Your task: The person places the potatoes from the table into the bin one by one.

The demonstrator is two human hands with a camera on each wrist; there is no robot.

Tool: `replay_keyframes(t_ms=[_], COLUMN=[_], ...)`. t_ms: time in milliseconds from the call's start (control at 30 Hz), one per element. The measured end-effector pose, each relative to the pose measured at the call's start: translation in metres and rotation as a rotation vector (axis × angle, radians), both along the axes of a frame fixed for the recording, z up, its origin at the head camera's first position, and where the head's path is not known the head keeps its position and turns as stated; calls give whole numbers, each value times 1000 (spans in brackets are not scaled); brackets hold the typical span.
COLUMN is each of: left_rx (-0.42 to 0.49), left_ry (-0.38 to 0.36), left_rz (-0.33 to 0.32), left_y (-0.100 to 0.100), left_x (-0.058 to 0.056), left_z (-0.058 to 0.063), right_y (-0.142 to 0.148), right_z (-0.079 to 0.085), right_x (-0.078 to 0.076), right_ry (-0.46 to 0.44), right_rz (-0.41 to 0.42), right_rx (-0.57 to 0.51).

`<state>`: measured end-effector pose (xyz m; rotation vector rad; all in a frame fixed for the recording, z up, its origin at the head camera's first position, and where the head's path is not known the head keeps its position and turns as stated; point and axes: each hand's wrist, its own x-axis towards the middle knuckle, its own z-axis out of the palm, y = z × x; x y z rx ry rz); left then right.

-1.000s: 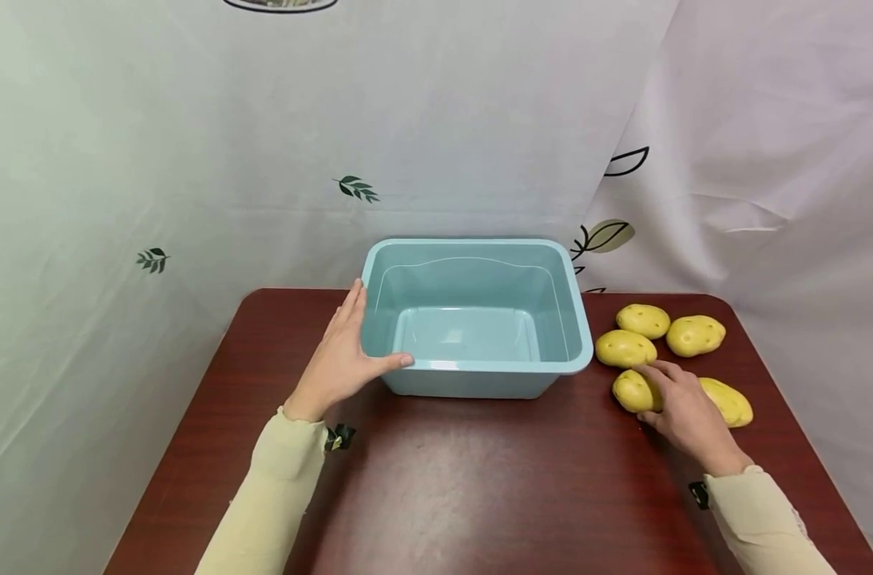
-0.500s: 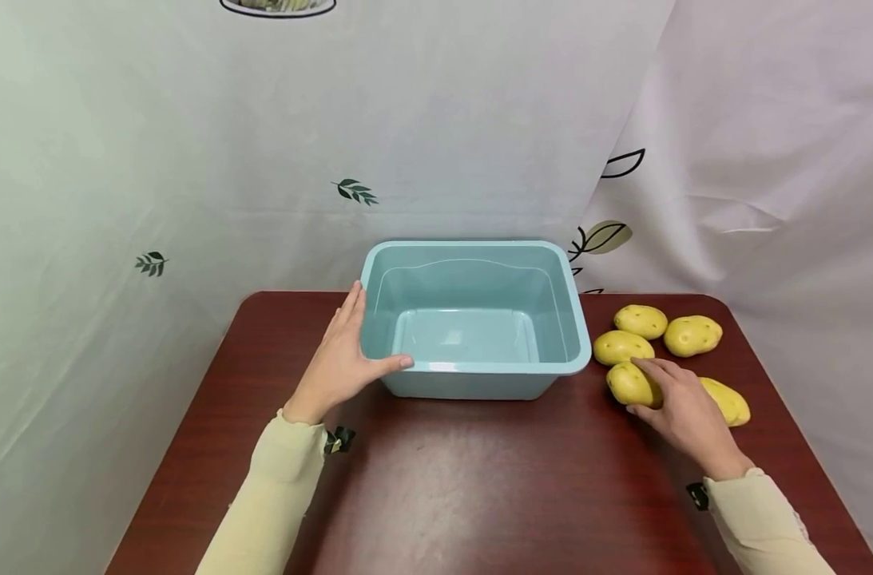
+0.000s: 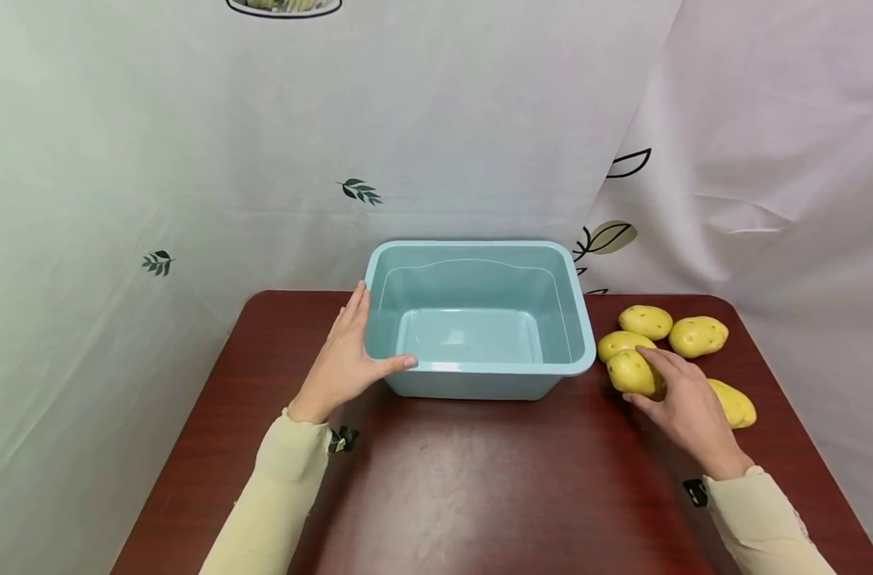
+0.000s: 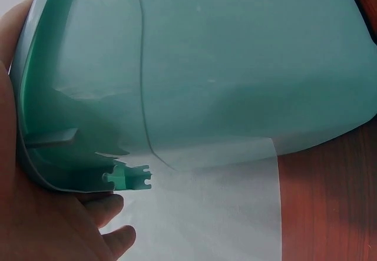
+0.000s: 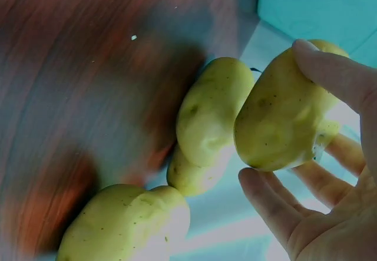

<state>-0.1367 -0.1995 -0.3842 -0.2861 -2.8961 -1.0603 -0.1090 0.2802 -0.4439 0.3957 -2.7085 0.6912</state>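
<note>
A yellow potato is in my right hand, pinched between thumb and fingertips. The right wrist view shows this potato held higher than the others, the thumb on one side and fingers on the opposite side. Just behind it lies another potato, partly covered in the head view. My left hand touches the near left corner of a light blue plastic basin, its fingers straight along the left side and its thumb lying on the front rim. Nothing lies inside the basin.
Two potatoes, one at the back and one farther right, rest on the dark red wooden table. One more potato is partly hidden behind my right hand. A pale patterned cloth hangs behind the table.
My right hand has raised the gripped potato off the table and moved it slightly up and back, so that it now overlaps the potato behind. The left hand stays at the basin.
</note>
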Motion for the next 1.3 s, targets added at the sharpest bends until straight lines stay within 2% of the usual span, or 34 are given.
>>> replay_keyframes(t_ms=[267,667,1300], left_rx=[3,9,12], left_ry=[9,20,32], left_rz=[4,1,-5], left_y=[-1,1,0], left_x=[1,-1,0], left_z=[-2,-3,-4], right_y=[-4,-8,-15], right_z=[5,13,27], right_x=[0,-1,-4], right_ry=[17,50,160], right_rz=[-57,-108,-105], right_rx=[-69,-106,-150])
